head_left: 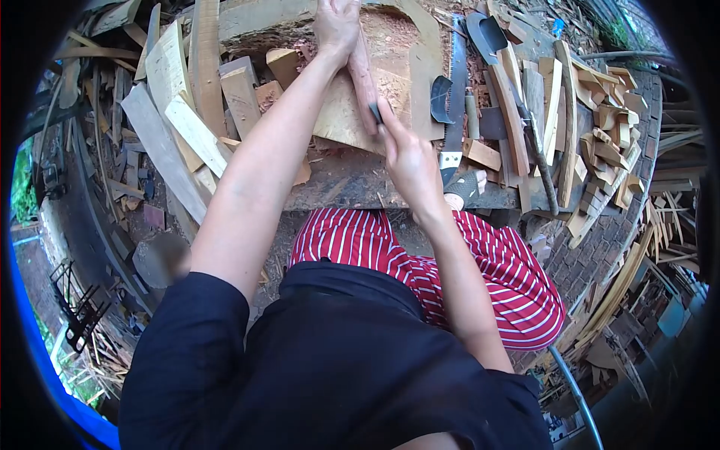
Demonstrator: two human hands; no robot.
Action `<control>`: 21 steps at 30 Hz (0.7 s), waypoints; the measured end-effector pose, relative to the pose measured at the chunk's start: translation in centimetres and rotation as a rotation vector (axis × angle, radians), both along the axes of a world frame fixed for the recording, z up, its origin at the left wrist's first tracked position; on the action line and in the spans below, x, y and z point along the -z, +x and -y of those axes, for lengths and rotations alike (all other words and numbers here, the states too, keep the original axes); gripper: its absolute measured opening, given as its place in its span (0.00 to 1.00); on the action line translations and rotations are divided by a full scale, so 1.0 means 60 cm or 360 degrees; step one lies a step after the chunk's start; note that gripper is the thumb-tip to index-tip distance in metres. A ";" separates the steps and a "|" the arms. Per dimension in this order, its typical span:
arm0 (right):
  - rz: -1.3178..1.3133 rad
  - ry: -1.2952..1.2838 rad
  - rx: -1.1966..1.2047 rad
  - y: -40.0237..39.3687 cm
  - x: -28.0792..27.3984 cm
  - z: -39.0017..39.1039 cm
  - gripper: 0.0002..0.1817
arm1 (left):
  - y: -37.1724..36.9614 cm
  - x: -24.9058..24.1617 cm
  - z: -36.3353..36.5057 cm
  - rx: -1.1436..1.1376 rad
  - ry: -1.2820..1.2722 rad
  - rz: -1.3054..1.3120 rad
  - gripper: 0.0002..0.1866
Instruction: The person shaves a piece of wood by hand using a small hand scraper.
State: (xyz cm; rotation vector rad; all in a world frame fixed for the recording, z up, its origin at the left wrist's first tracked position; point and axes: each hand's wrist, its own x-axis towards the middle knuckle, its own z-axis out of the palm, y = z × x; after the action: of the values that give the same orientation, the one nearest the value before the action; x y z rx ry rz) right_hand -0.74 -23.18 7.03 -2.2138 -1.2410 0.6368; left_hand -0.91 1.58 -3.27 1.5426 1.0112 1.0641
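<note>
My left hand [337, 31] is closed around the far part of a reddish-brown wooden stick [362, 82], near the top edge of the view. My right hand [410, 154] is closed at the near end, pinching a small dark flat piece [376, 112] against the wood; its kind cannot be made out. Under the stick lies a pale wooden board [341, 120] with wood shavings [386, 45] scattered beyond it. A handsaw [455, 101] lies to the right of my right hand, beside a black curved piece [441, 99].
Long planks [169, 154] lean on the left. A second black curved piece [487, 34] lies beyond the saw. Wood offcuts [611, 142] are piled at the right. The workbench's near edge [337, 196] is above my lap, with a foot [463, 193] by it.
</note>
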 end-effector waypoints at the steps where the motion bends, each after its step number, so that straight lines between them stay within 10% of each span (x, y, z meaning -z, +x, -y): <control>1: -0.0017 0.0060 0.0010 0.011 0.002 -0.028 0.23 | 0.000 -0.002 0.000 0.0027 -0.0077 0.0036 0.14; 21: -0.0153 0.0037 0.0162 0.020 -0.029 0.034 0.21 | 0.010 0.021 -0.013 -0.0100 0.0054 -0.0053 0.12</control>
State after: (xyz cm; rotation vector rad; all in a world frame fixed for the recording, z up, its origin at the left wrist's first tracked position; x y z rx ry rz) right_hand 0.44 -25.23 8.79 -2.1851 -1.0755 0.6766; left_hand -0.29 2.36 -4.51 1.5694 1.0756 1.1077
